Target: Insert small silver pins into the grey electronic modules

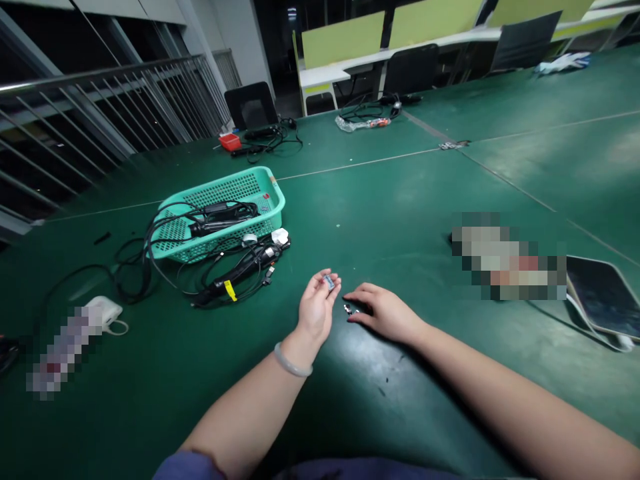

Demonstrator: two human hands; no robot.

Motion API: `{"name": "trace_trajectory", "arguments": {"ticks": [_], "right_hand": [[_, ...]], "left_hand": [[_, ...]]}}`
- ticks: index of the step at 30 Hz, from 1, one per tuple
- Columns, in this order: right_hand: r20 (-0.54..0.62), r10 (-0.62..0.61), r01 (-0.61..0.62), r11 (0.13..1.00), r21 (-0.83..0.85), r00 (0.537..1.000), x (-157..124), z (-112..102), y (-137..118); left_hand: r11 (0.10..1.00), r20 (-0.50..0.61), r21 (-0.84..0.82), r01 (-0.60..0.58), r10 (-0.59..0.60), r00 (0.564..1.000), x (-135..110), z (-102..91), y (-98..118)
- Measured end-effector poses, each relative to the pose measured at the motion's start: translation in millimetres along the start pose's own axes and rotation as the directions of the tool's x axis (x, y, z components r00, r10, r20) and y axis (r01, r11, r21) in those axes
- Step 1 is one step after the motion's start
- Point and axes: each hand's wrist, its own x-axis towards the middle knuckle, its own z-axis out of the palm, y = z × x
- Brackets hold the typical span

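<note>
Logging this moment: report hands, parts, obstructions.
Left hand holds small piece. Right hand curled around tiny parts, contact unclear. Basket apart from both hands.

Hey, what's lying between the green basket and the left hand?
In the head view, a black tool with a yellow tag lies between the basket and the left hand, with cables around it.

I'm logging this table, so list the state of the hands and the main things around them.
Left hand: holding small part
Right hand: open around small bits
Basket: upright, black cables inside and over rim
Black device: lying beside basket, yellow tag on it
Phone: lying flat, screen dark
Bracelet: worn on left wrist
</note>
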Motion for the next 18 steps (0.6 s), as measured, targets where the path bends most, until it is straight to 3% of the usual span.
{"name": "trace_trajectory", "arguments": {"ticks": [4,12,15,18], "right_hand": [[-0.015,0.02,-0.021,1.0,-0.015,1.0,3,5,-1],[-0.084,0.096,-0.083,0.987,0.139,0.992,0,2,1],[-0.092,0.179,-0.151,0.956,0.253,0.979,-1,0,1],[-0.051,0.289,-0.238,0.865,0.442,0.956,-1,-2,3]], "left_hand": [[0.996,0.006,0.085,-0.006,0.006,1.0,1,3.8,-4],[0.98,0.0,0.197,0.007,-0.007,1.0,3,2.1,-9],[0.971,0.016,0.237,0.004,-0.008,1.0,3,1.7,-11],[0.969,0.028,0.249,0.008,-0.016,0.999,3,1.3,-11]]}}
